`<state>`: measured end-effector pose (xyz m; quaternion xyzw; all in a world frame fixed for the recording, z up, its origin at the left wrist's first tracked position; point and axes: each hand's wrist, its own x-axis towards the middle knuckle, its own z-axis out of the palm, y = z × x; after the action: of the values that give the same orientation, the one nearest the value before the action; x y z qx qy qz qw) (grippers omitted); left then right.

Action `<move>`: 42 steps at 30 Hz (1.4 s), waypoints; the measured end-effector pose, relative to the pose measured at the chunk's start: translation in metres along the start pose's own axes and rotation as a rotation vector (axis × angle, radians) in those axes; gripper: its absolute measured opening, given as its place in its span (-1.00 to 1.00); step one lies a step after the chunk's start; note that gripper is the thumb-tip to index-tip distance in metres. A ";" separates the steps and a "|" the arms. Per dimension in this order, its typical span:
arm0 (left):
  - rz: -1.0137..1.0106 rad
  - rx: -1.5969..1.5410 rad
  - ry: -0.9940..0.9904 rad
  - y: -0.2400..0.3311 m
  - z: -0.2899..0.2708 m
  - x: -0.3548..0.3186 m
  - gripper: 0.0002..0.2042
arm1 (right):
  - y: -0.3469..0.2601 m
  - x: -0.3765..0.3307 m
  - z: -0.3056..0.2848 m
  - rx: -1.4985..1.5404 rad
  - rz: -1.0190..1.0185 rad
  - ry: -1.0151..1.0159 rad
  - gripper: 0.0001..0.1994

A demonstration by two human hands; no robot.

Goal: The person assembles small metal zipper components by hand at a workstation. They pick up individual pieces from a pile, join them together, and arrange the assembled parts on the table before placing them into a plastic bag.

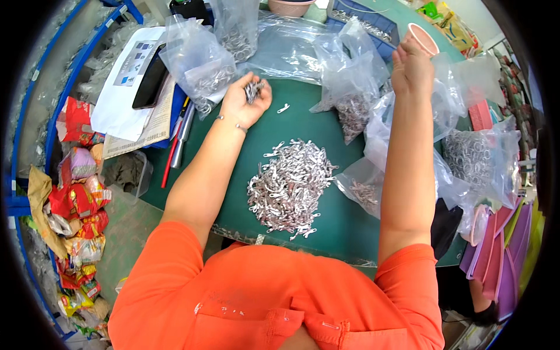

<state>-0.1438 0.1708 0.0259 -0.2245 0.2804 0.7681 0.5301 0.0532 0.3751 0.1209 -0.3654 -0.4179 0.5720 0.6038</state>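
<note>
My left hand [248, 102] is turned palm up, its fingers curled round a handful of small silvery metal pieces [253, 91] shaped like zipper pulls. At the far right my right arm is stretched out, and my right hand [413, 71] grips the edge of a small pink plastic bowl [422, 38]. What the bowl holds cannot be made out. Between my forearms a big heap of the same zipper pulls [290, 188] lies on the green tabletop [233, 213]. One loose zipper pull [283, 108] rests beyond the heap, just right of my left hand.
Clear bags of metal parts [204, 70] stand at the back left. A bag of darker parts [353, 114] and a bag of rings [475, 154] lie to the right. Behind is a blue crate [373, 26]. Papers, a black phone [150, 81] and pens [182, 137] line the left edge.
</note>
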 end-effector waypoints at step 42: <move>0.720 2.164 -0.418 -0.042 -0.034 -0.015 -0.84 | -0.001 -0.110 0.030 -0.842 -0.866 -0.988 -0.72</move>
<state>-0.0976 0.1494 0.0021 0.5704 0.7455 0.2552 0.2320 0.0263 0.2644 0.1235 -0.0708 -0.9257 0.1750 0.3276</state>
